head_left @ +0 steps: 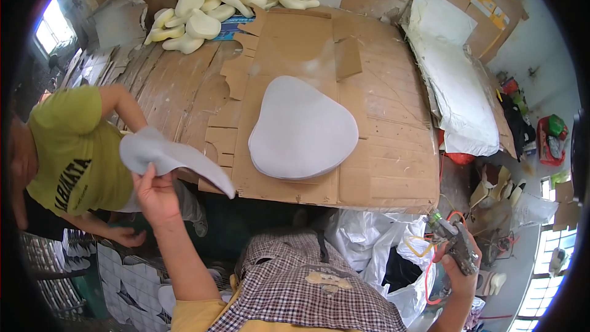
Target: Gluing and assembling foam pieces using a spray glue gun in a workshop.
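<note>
While the left hand [157, 193] pinches a floppy grey foam sheet [169, 158] at the near left, its long axis running rightward, the stack of rounded grey foam pads [302, 129] lies farther right on the cardboard-covered table [393, 147]; the right hand [461, 267] grips a dark spray gun [453, 243].

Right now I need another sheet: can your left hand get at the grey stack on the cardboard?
Probably not freely: the left hand already holds a grey foam piece, though nothing blocks the way to the stack.
</note>
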A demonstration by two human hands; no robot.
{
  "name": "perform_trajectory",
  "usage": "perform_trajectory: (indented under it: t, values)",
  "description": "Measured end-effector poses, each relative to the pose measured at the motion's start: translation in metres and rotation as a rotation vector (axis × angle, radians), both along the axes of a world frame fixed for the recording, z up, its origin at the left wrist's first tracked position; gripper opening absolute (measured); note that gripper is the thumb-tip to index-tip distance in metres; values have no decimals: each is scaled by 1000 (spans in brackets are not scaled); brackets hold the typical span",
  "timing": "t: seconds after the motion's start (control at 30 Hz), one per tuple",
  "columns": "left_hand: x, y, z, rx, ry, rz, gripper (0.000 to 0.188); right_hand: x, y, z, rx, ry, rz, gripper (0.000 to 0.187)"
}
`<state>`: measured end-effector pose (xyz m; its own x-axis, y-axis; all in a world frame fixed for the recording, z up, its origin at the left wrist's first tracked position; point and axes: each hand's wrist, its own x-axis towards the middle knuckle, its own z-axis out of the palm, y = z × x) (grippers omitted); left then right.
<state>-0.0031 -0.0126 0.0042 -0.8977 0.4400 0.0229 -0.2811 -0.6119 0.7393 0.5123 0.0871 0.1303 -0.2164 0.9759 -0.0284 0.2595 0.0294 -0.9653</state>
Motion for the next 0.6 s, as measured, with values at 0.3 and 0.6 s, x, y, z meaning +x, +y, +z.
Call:
perform_trajectory:
  t: [0.3, 0.6]
  values:
    - [-28, -49, -8, -25, -18, 266, 47, -11, -2, -11, -186, 67, 387, 53]
    - [-40, -70, -48, 144, -161, 336, 27, -55, 30, -18, 20, 26, 170, 57]
